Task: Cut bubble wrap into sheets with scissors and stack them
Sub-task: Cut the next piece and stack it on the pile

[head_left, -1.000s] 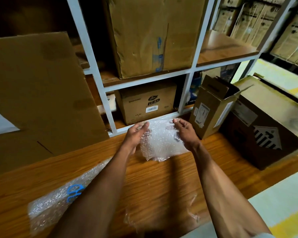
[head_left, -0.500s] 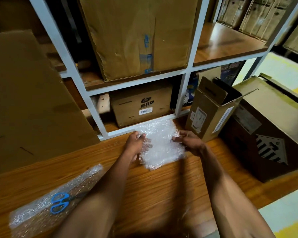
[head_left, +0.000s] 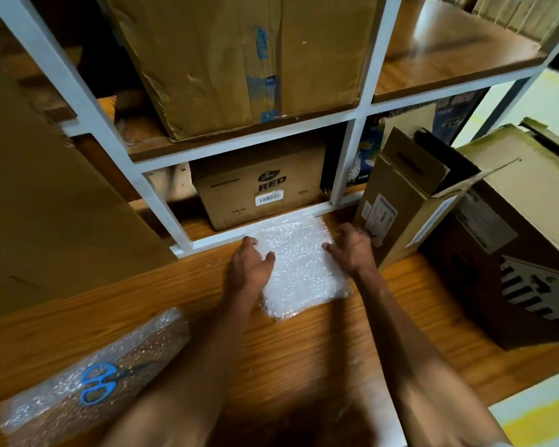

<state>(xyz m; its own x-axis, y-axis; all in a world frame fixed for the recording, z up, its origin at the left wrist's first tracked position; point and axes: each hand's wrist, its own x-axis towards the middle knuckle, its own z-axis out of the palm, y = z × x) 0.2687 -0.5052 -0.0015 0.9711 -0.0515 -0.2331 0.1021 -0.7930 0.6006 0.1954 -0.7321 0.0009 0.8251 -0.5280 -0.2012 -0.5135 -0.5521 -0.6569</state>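
Note:
A stack of cut bubble wrap sheets lies flat on the wooden table, against the white frame of the shelf. My left hand rests on the stack's left edge with its fingers spread and fairly straight. My right hand presses on the right edge, fingers pointing left. At the lower left lies a long uncut piece of bubble wrap, and blue-handled scissors rest on top of it.
A white shelf frame stands right behind the stack, with a "RED" carton in the lower bay. An open cardboard box and a larger box stand to the right. A flat cardboard sheet leans at left.
The sheets, held up between both hands a second ago, have come down flat onto the table. Both hands now lie on the stack's side edges. The camera has tilted down, showing the scissors.

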